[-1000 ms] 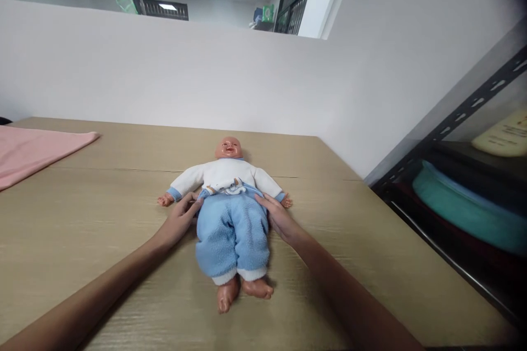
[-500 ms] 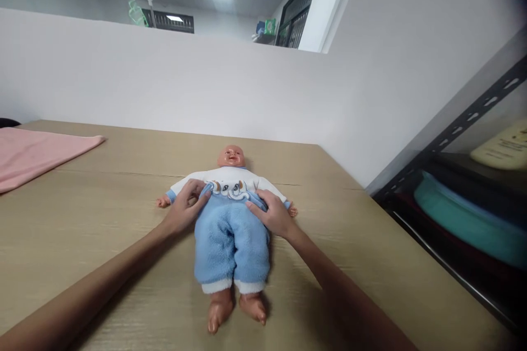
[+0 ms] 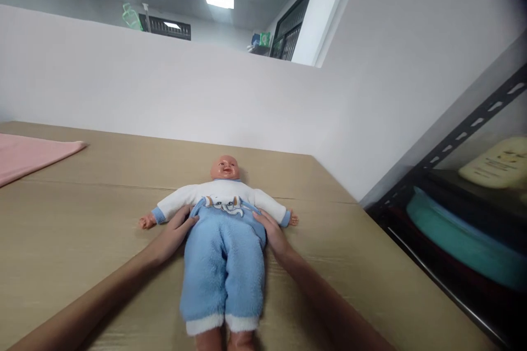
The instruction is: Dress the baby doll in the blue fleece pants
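A baby doll (image 3: 225, 166) lies on its back on the table, arms spread and feet toward me. It wears a white top (image 3: 173, 202) with blue cuffs and an elephant face on the front, and fluffy blue trousers (image 3: 222, 269) with white hems. My left hand (image 3: 175, 233) grips the trousers at the waist on the left side, thumb on top and other fingers partly hidden. On the opposite side my right hand (image 3: 275, 233) is closed on the waist, its fingertips on the blue cloth. The doll's feet are cut off by the bottom edge.
A pink cloth (image 3: 37, 154) lies on the wooden table (image 3: 102, 203) at far left. Behind the table rises a white partition (image 3: 164, 82). At right, a dark metal shelf (image 3: 448, 148) holds a cream bottle (image 3: 496, 164) and a teal basin-like item (image 3: 461, 236).
Both hands have moved down along the doll's sides, toward me. The doll's body has shifted nearer to me, and its trousers look straighter. The camera view has tilted a little.
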`<state>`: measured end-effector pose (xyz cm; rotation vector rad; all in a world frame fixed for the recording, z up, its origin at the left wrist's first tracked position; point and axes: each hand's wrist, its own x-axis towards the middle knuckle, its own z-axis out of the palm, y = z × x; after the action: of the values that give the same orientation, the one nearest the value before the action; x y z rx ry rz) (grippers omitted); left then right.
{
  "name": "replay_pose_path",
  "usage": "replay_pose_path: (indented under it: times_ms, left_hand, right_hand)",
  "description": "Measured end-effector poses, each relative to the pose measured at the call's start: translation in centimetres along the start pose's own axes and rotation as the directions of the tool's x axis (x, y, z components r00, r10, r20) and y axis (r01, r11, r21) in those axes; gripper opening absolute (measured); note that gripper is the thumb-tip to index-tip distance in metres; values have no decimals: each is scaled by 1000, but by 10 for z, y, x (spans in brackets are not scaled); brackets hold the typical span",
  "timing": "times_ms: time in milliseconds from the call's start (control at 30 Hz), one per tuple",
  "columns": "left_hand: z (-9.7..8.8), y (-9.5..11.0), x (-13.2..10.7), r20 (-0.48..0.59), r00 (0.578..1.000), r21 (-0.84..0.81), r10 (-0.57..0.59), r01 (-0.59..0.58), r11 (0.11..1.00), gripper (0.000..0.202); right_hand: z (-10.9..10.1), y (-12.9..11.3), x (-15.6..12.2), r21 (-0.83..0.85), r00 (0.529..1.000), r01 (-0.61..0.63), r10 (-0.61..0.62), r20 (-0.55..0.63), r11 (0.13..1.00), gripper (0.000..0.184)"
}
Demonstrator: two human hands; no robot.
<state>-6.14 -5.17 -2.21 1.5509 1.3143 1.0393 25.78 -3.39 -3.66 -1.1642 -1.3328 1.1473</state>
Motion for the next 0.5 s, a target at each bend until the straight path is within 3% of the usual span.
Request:
replay_pose_path:
  times_ms: [133, 300, 400, 500]
  left_hand:
    - [5, -1, -3, -61, 994, -87, -92, 87, 992, 44]
    - [16, -10, 6, -116, 993, -219, -2, -24, 975, 50]
    - [18, -10, 12, -113, 993, -291, 14, -47, 955, 54]
    - [12, -4, 12, -88, 995, -187, 46, -62, 980, 55]
  right_hand:
    - [5, 13, -5, 139, 996, -77, 83, -37, 987, 61]
    - [8, 14, 0, 239, 995, -97, 100, -1, 966, 64]
    - [7, 7, 8, 223, 994, -95, 83, 65, 970, 64]
    - [2, 1, 10, 105, 997, -29, 22, 73, 994, 58]
